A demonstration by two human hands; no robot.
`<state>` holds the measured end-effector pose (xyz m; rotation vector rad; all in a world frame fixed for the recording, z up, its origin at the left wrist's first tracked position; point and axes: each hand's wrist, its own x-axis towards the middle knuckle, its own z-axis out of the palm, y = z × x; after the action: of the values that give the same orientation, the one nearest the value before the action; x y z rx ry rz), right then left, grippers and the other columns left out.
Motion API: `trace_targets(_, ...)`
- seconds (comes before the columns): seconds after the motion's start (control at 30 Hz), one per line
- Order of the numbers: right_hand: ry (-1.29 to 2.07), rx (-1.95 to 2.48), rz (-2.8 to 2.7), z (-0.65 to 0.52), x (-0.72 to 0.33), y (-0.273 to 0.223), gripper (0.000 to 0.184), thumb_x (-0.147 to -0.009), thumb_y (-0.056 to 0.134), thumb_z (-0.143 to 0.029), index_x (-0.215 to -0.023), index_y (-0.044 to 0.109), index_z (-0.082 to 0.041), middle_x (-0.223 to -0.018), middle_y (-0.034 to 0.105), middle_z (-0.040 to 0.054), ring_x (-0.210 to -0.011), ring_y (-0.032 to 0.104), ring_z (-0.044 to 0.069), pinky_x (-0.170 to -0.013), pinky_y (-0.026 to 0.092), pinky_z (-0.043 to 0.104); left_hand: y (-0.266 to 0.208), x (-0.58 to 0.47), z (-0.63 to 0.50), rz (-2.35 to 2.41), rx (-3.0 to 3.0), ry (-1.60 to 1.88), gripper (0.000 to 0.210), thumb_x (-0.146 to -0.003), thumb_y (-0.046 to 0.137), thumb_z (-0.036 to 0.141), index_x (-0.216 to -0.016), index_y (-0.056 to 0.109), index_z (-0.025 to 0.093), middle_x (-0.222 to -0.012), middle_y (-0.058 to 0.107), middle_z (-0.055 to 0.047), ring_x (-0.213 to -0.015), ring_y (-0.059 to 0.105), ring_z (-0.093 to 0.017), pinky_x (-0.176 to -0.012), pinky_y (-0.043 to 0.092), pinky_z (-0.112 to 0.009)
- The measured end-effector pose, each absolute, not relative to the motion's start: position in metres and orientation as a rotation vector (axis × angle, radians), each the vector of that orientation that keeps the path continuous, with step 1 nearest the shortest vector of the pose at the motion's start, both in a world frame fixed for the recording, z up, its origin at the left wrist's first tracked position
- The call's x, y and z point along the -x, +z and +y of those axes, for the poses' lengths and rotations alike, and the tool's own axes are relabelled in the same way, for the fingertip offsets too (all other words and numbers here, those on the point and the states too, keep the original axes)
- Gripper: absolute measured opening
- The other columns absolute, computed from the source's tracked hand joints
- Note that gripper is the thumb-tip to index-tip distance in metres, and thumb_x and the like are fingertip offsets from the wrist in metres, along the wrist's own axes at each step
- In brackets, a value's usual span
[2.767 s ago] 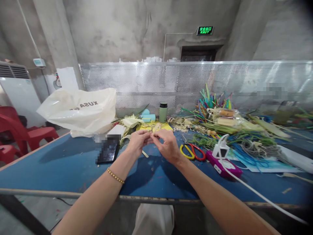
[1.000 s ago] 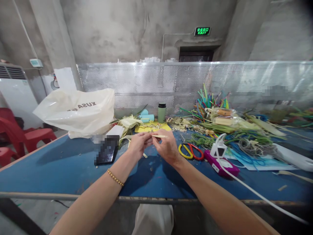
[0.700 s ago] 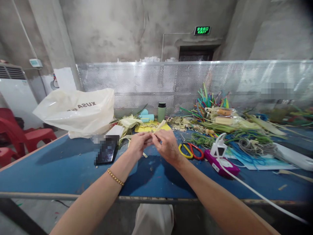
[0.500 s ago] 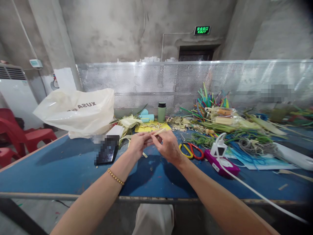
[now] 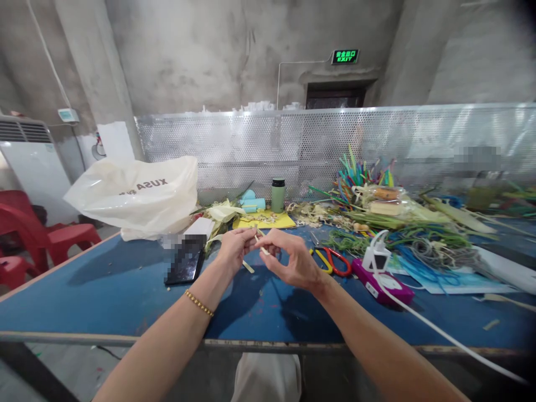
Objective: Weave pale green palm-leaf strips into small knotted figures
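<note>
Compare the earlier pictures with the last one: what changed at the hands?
The right hand drew back toward the person, its end of the thin pale leaf strip now pointing down. Both hands still pinch it; the left hand and red-and-yellow scissors stayed put.

A blue table (image 5: 104, 290) fills the lower half of the frame. A cream plastic bag (image 5: 138, 195) sits at centre left, with a dark phone (image 5: 185, 267) below it. A green flask (image 5: 277, 195) stands at centre by the perforated metal screen (image 5: 318, 148). Right of centre lie red-and-yellow scissors (image 5: 331, 261), a purple power strip (image 5: 379, 283) and coloured strips (image 5: 364, 170). 2 red chairs (image 5: 37, 240) stand at far left; a green exit sign (image 5: 345, 56) glows at the top.
</note>
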<state>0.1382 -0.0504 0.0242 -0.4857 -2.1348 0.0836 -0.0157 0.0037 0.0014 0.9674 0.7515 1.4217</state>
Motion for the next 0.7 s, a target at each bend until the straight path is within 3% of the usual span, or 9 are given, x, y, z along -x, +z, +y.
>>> trace_targets(0.23,0.019,0.508,-2.128,-0.046,-0.138,0.018,0.035,-0.082,0.052,-0.016,-0.116,0.058,-0.021,-0.086,0.064,0.0018,-0.057,0.052,0.009,-0.058,0.046,0.02,-0.002,0.015,0.007,0.763,-0.939,1.436,0.018,-0.057,0.078,0.019,-0.064,0.063,0.012,-0.059,0.064,-0.002,-0.049,0.057,-0.01,-0.052,0.048,-0.022)
trace_targets(0.4,-0.13,0.621,-2.26,-0.034,-0.143,0.016,0.034,-0.082,0.047,-0.007,-0.108,0.063,-0.021,-0.087,0.063,0.004,-0.072,0.057,0.012,-0.068,0.046,0.022,0.001,0.016,0.004,0.769,-0.951,1.391,0.017,-0.058,0.077,0.02,-0.065,0.065,0.011,-0.064,0.066,-0.004,-0.054,0.058,-0.01,-0.056,0.049,-0.022)
trace_targets(0.7,-0.186,0.553,-2.293,-0.018,-0.14,0.001,0.029,-0.082,0.051,-0.007,-0.1,0.067,-0.021,-0.098,0.069,0.0051,-0.093,0.064,0.016,-0.081,0.049,0.027,0.003,0.014,0.0,0.782,-1.033,1.372,0.021,-0.057,0.077,0.025,-0.059,0.064,0.01,-0.052,0.056,0.0,-0.044,0.045,-0.005,-0.046,0.037,-0.018)
